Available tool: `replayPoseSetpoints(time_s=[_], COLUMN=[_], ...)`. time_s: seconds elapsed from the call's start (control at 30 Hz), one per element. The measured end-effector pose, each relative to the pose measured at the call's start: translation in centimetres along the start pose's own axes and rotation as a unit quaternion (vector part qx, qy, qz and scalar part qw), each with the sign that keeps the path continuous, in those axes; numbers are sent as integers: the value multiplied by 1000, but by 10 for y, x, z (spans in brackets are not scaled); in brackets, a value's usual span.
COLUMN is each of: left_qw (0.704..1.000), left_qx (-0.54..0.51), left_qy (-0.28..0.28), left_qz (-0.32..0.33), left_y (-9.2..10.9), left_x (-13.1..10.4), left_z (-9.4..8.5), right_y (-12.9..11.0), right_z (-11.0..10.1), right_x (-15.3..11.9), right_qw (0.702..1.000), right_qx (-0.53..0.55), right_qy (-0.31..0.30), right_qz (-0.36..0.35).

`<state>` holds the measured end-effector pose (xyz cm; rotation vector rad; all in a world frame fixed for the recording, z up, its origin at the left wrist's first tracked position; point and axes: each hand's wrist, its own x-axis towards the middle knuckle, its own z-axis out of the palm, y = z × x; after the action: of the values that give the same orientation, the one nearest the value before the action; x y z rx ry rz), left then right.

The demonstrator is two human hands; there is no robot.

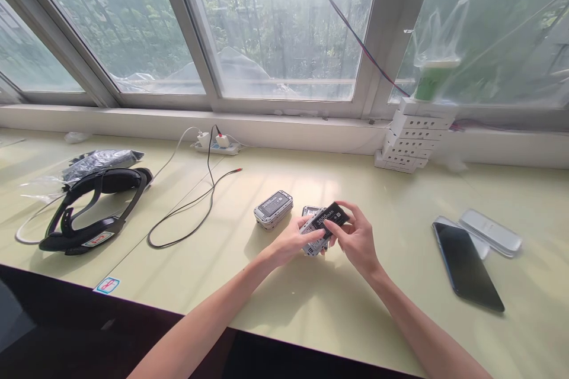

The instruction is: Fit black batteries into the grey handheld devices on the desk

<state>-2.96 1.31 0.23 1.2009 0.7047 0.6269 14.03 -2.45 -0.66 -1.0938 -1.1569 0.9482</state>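
Observation:
A black battery marked 3000mAh is pinched by my right hand, its fingers along the right end. My left hand grips a small grey device housing from its left side, thumb across the front. The battery lies tilted against the housing and overlaps its upper part; whether it is seated I cannot tell. Behind my hands, another grey housing shows partly on the table. To the left sits a short stack of similar housings, the top one with a 3000mAh battery in it.
A black headset with a white cable lies at the left, near a silvery plastic bag. A black cable runs from the power strip. White boxes are stacked by the window. A dark phone lies at the right.

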Motion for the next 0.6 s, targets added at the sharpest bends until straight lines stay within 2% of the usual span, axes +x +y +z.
replayPoseSetpoints(time_s=[0.4,0.6], left_qw=[1000,1000], left_qx=[2,-4], left_qy=[5,-9], left_qz=[20,20], left_y=[0,-1], left_x=[0,-1], left_z=[3,0], right_y=[-4,2], right_z=[0,-5], right_x=[-1,2], right_qw=[999,996], right_qx=[-29,-87], right_qy=[14,18], right_qz=[-9,-6])
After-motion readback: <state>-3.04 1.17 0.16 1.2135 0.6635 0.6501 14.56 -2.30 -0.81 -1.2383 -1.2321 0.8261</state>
